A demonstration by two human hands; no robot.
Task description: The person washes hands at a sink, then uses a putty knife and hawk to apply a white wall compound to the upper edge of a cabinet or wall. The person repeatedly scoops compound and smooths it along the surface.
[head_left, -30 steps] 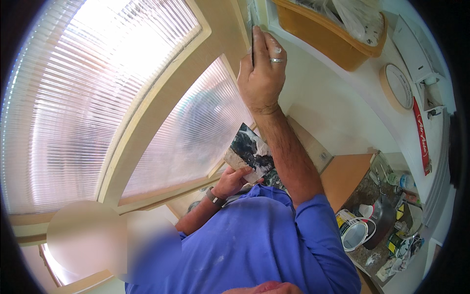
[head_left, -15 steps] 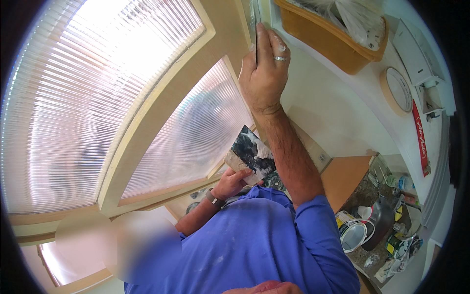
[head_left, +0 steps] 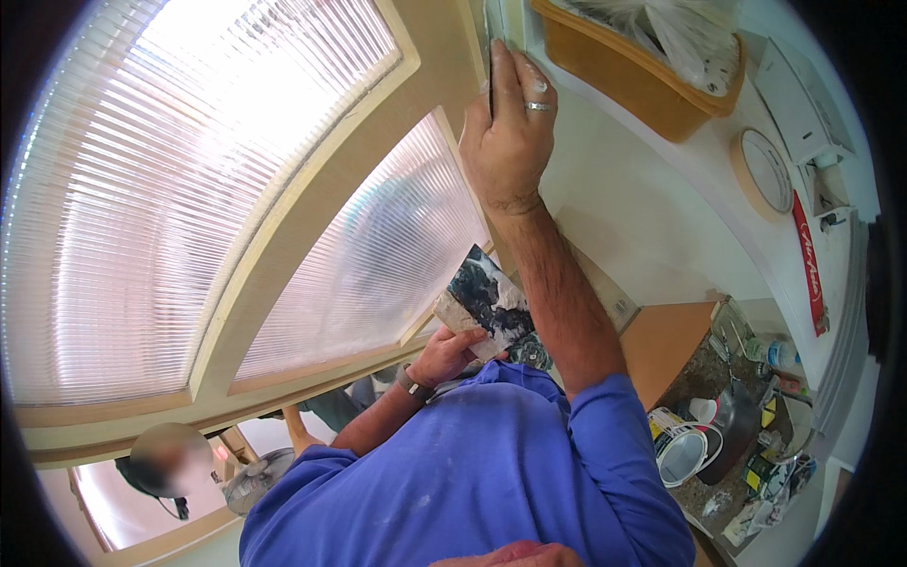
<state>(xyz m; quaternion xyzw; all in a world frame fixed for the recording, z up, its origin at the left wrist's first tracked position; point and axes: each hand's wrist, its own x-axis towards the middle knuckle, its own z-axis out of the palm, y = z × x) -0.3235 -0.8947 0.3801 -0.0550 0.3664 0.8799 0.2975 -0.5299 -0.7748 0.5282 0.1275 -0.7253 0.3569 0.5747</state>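
My right hand, a ring on one finger, is raised at the upper middle. It grips a thin putty blade, seen almost edge-on, with the fingers stretched along it. The blade lies at the narrow strip between the wooden frame and the white wall; its far edge is hard to make out. Lower down, close to my chest, my left hand holds a flat board with its thumb on top. White putty is smeared over the board's dark surface.
Ribbed translucent panels fill the frame on the left. An orange tub, a tape roll and a red strip lie on a white shelf at right. A bucket stands on the cluttered counter below. Another person's arm shows lower left.
My right hand has shifted slightly up and left with the blade. My left hand and the board stay nearly in place. At lower left, the other person's arm and a fan now show.
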